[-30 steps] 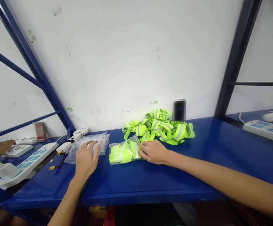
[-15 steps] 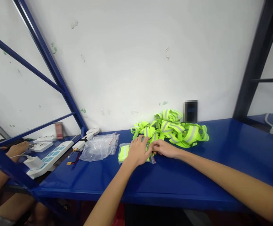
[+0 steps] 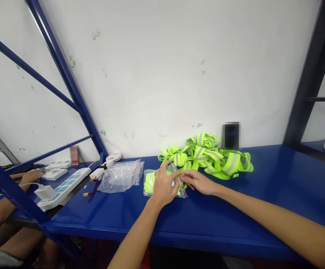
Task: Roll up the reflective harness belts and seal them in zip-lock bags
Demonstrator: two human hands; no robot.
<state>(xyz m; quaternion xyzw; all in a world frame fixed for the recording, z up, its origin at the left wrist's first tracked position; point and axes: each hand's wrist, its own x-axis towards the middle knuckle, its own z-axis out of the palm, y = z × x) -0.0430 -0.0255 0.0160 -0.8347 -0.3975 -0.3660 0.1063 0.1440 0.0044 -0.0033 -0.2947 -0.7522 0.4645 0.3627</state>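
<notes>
On the blue table lies a clear zip bag (image 3: 147, 191) with a folded yellow-green reflective strap (image 3: 150, 182) inside. My left hand (image 3: 164, 186) rests over the bag, thumb and forefinger curved round its zip edge and pressing it. At that same edge, the fingers of my right hand (image 3: 198, 181) pinch the plastic, close to the left thumb. My left hand hides the bag's middle. Just behind both hands, a loose heap of yellow-green straps (image 3: 207, 157) with grey bands lies in loops.
Flat clear bags (image 3: 121, 177) lie left, beside a small white fan (image 3: 113, 157) and a wire with a yellow connector (image 3: 87, 194). Against the wall stands a blurred dark box (image 3: 231, 136). Past the blue frame are a power strip (image 3: 64, 188) and another person's hand (image 3: 31, 175).
My left fingers have lifted and curled at the bag's zip edge, which now stands up more. My right hand stays pinched there. The view has shifted slightly left.
</notes>
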